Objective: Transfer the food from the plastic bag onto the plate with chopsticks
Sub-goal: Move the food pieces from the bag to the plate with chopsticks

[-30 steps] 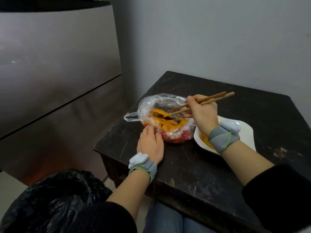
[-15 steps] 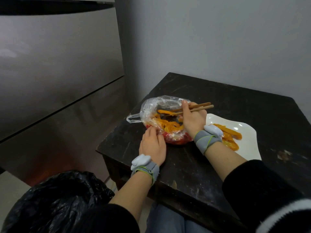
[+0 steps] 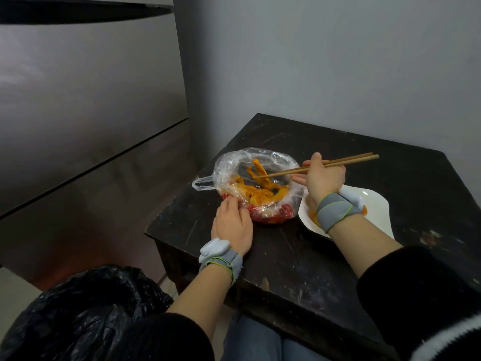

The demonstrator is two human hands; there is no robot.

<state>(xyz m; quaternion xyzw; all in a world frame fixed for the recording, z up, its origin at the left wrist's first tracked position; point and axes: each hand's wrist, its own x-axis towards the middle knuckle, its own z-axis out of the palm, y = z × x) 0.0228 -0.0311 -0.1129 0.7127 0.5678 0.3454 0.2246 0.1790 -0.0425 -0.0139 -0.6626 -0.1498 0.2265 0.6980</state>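
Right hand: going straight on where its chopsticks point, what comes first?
The right hand would drive the chopsticks into the orange food strip at their tips; beyond that, probably the plastic bag wall, though depth is unclear.

Chopsticks (image 3: 351, 160) pinch an orange strip (image 3: 259, 171) in the open bag (image 3: 229, 162) beside white plate (image 3: 376, 204)

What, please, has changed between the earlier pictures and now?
The right hand has swung back toward the plate, and the chopsticks it holds now lift an orange strip up from the food in the plastic bag. The left hand still grips the bag's near edge; bag and plate have not moved.
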